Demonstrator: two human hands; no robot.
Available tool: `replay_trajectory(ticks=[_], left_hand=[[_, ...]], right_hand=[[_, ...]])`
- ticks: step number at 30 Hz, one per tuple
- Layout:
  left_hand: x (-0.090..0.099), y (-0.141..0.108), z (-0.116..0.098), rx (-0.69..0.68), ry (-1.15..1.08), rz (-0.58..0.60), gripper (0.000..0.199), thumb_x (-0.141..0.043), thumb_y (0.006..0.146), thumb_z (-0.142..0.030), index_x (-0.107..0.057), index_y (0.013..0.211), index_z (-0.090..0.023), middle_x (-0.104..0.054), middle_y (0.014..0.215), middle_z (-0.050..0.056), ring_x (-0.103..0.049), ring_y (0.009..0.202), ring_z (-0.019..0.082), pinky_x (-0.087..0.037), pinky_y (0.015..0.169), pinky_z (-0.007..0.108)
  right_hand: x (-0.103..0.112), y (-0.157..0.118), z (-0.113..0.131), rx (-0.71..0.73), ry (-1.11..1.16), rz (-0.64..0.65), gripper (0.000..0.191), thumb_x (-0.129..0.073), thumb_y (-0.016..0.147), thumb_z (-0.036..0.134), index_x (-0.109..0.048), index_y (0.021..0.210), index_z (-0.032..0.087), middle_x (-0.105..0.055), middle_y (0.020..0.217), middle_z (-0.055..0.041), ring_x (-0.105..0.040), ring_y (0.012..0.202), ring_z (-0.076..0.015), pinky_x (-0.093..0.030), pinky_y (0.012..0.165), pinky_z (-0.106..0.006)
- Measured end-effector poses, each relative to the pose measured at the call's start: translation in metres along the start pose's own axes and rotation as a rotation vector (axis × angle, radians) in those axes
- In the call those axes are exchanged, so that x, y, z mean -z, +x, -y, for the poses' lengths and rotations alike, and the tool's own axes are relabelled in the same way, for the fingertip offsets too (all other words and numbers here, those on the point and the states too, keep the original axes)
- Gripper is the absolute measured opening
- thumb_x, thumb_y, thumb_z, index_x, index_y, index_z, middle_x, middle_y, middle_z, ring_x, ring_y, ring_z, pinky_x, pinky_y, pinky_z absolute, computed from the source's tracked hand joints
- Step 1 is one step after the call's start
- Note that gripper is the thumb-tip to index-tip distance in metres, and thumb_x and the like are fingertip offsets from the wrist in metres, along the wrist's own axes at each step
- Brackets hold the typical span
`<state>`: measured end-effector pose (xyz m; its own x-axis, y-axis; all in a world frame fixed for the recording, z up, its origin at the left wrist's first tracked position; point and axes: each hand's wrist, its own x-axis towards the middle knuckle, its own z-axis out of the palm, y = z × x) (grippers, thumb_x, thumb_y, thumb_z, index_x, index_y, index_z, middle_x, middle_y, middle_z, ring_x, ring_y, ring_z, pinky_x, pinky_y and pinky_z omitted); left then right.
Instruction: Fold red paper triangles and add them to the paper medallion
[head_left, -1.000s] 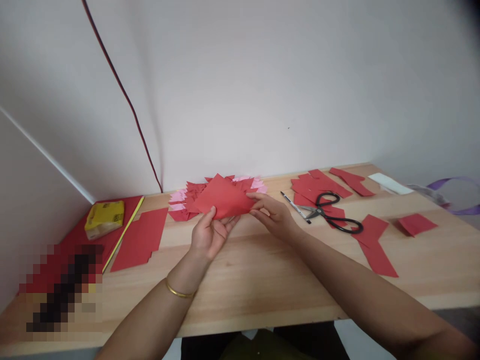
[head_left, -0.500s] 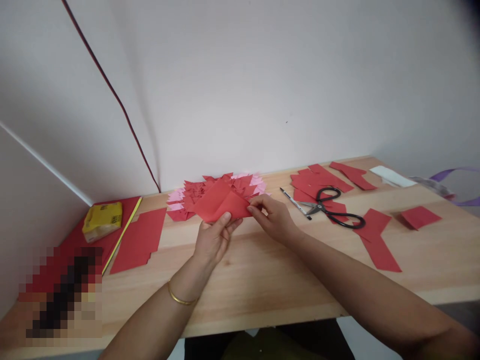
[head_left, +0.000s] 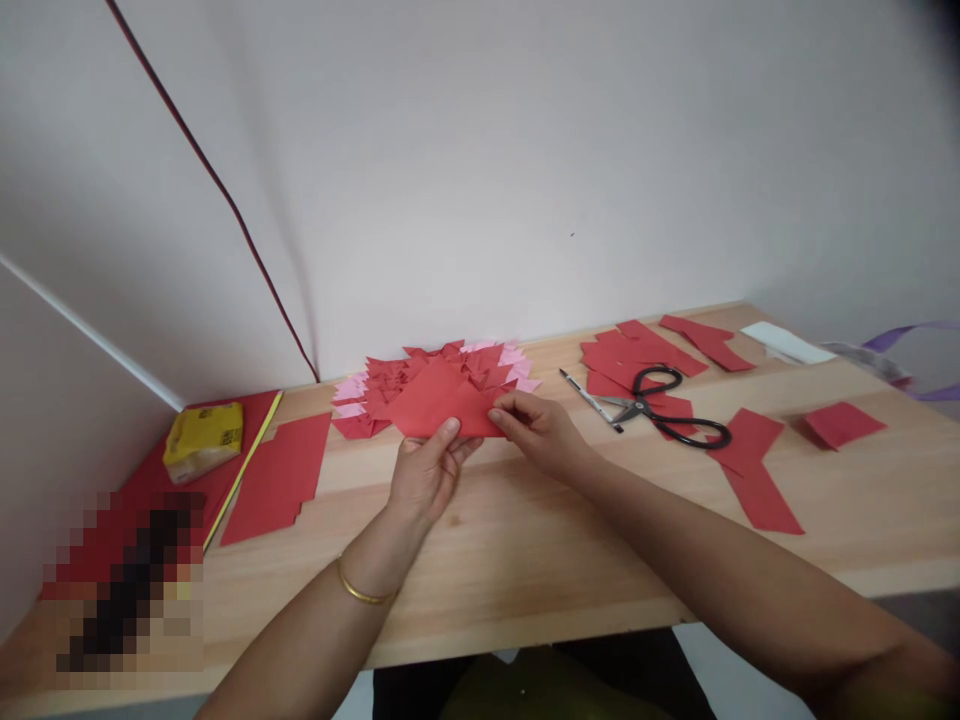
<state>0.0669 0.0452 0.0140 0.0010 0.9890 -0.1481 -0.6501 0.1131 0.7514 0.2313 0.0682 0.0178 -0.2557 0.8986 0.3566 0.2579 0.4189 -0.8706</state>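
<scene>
A folded sheet of red paper (head_left: 442,400) is held up above the table between both hands. My left hand (head_left: 429,465) grips its lower edge, thumb in front and fingers behind. At the sheet's right corner, my right hand (head_left: 529,425) pinches the paper between thumb and fingers. Just behind it lies a pile of folded red and pink paper pieces (head_left: 386,378), partly hidden by the sheet. To the right of my right hand are a pen (head_left: 591,400) and black-handled scissors (head_left: 641,407) with the blades apart.
Red paper scraps (head_left: 757,470) are scattered on the right of the wooden table (head_left: 465,590), near a white strip (head_left: 787,342). On the left lie red sheets (head_left: 277,480), a yellow packet (head_left: 202,440) and a yellow strip (head_left: 244,470). A pixelated dark object covers the near left corner.
My right hand has moved slightly left with the paper's right corner, and the sheet's fold lies flatter. My left hand keeps its grip. The view has shifted a little.
</scene>
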Motion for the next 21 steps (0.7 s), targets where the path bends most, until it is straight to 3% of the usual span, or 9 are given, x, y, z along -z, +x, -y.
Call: replay_trajectory(ticks=[9,14,21], left_hand=[[-0.002,-0.002,0.005,0.004,0.042,-0.029,0.029,-0.080,0.062,-0.016,-0.066,0.088,-0.018,-0.073,0.083,0.002,-0.067,0.071,0.015,-0.055,0.062,0.027],[0.000,0.002,-0.002,-0.027,0.019,-0.047,0.029,-0.080,0.062,-0.016,-0.066,0.088,-0.017,-0.073,0.082,0.002,-0.067,0.070,0.015,-0.054,0.064,0.027],[-0.001,0.003,-0.008,-0.060,0.007,-0.070,0.028,-0.079,0.063,-0.017,-0.066,0.087,-0.018,-0.073,0.079,0.001,-0.067,0.067,0.014,-0.055,0.068,0.029]], right_hand=[[-0.007,-0.004,0.003,0.008,0.009,0.004,0.020,-0.051,0.087,0.033,-0.058,0.077,0.017,-0.057,0.067,0.0003,-0.049,0.061,-0.0103,-0.038,0.058,-0.023],[-0.005,-0.006,0.004,-0.020,0.041,0.060,0.020,-0.061,0.081,0.036,-0.063,0.085,0.016,-0.062,0.073,-0.0014,-0.050,0.062,-0.0109,-0.039,0.056,-0.023],[-0.005,-0.006,0.002,-0.103,0.156,0.124,0.022,-0.058,0.083,0.037,-0.065,0.089,0.017,-0.063,0.071,-0.0010,-0.054,0.057,-0.0100,-0.044,0.054,-0.023]])
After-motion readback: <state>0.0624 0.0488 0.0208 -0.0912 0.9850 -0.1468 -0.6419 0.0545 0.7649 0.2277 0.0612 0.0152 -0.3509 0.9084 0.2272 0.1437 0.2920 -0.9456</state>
